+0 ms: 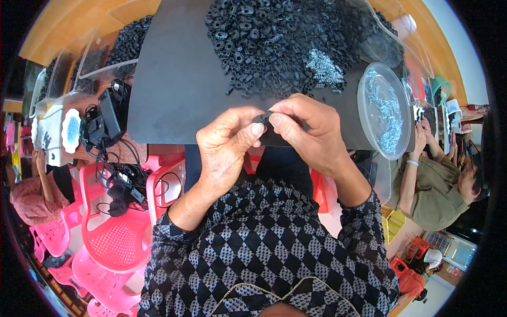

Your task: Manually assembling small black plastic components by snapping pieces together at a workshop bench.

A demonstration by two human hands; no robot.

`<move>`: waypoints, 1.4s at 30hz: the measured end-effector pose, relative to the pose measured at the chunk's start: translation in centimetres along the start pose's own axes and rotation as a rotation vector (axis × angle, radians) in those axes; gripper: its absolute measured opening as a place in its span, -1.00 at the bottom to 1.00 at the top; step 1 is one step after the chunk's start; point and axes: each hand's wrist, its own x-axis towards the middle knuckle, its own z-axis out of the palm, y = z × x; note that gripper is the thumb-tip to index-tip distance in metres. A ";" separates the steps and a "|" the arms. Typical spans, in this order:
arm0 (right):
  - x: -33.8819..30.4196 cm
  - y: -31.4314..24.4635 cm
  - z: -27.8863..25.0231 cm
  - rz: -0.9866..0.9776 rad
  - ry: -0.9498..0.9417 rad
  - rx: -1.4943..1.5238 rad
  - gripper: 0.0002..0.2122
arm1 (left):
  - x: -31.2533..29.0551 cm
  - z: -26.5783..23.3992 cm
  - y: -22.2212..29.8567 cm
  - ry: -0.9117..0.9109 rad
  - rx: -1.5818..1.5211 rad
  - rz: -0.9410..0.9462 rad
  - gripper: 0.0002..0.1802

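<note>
From a distance, I am observing the left hand (pixel 224 141) and the right hand (pixel 318 132) pinching a small black part (pixel 262 118) near the front edge of the dark tabletop (pixel 171 79), where a slackening pinch could be sending it over.

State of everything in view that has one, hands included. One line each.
Left hand: grip closed on small black part
Right hand: grip closed on the same part
Small black part: held, partly hidden by fingers
Black parts heap: loose, piled
Silvery springs: clumped against heap
Round clear tray: holding loose springs
Black cables: tangled
</note>
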 end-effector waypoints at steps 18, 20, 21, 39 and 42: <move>-0.4 0.4 -0.1 -0.114 -0.013 -0.157 -0.95 | -0.5 0.0 0.1 -0.042 0.172 0.042 -0.82; -0.4 0.4 -0.2 -0.084 -0.029 -0.140 -0.95 | -0.5 -0.2 0.0 -0.047 0.198 0.069 -0.82; -0.2 0.3 -0.2 -0.106 -0.045 -0.137 -0.95 | -0.5 -0.2 0.0 -0.054 0.225 0.098 -0.83; -0.5 1.3 0.1 -0.315 -0.117 -0.238 -0.88 | -0.1 -0.5 0.0 -0.056 0.458 0.334 -0.87; -0.4 1.2 -0.1 -0.334 -0.164 -0.256 -0.90 | -0.2 -0.6 -0.2 -0.061 0.462 0.318 -0.87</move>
